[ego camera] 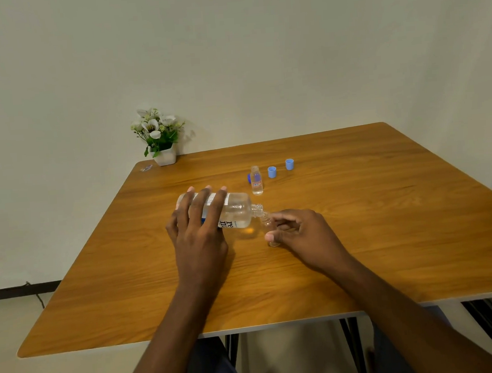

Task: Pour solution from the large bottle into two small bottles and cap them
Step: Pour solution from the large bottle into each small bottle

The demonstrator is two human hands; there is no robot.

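My left hand (198, 228) grips the large clear bottle (238, 212), tipped on its side with its open neck pointing right. The neck meets the mouth of a small clear bottle (268, 224), which my right hand (301, 235) holds upright on the wooden table (360, 236). Clear liquid lies in the lower half of the large bottle. A second small bottle (256, 180) stands uncapped farther back, with liquid in it. Two light blue caps (272, 172) (289, 164) sit to its right, and a darker blue cap (249, 178) peeks out behind its left side.
A white pot of artificial white flowers (160, 137) stands at the table's far left corner against the wall. A small scrap (146, 168) lies beside it. Table legs and my lap show below the near edge.
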